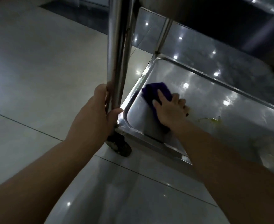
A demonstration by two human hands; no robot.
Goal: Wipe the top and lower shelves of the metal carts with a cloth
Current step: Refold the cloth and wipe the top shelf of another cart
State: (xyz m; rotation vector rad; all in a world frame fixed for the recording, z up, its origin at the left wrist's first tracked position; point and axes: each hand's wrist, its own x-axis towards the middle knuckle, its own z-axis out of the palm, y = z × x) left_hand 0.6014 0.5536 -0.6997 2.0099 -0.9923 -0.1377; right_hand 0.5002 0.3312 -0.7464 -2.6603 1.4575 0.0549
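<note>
Lower shelf (150, 140) of a steel cart, a shallow tray with a raised rim, seen from above in dim light. We take the near corner post (117, 54) as our landmark. The left hand (100, 109) is clenched round that post low down, just above the caster (120, 147), and seems to be steadying the cart. The right hand (170, 110) lies palm-down on a purple cloth (155, 92), pressing it to the shelf floor just inside the corner nearest the post. Thumb and forefinger stretch over the cloth; the outer fingers look bent, and we cannot tell if they tuck fabric. The cloth pokes out on the post side of the hand. A yellow smear (212, 121) lies on the opposite side, farther from the post and a little apart from the knuckles. The shelf's long axis runs away from the post in that same direction. We judge that the next stroke has to travel outward from the post along that axis. The right hand is the nearer one, since the left is occupied. Inside the tray we see only the cloth, the smear, and a pale blur far from the post that is too indistinct to name. The upper shelf (213, 18) overhangs dark above.
</note>
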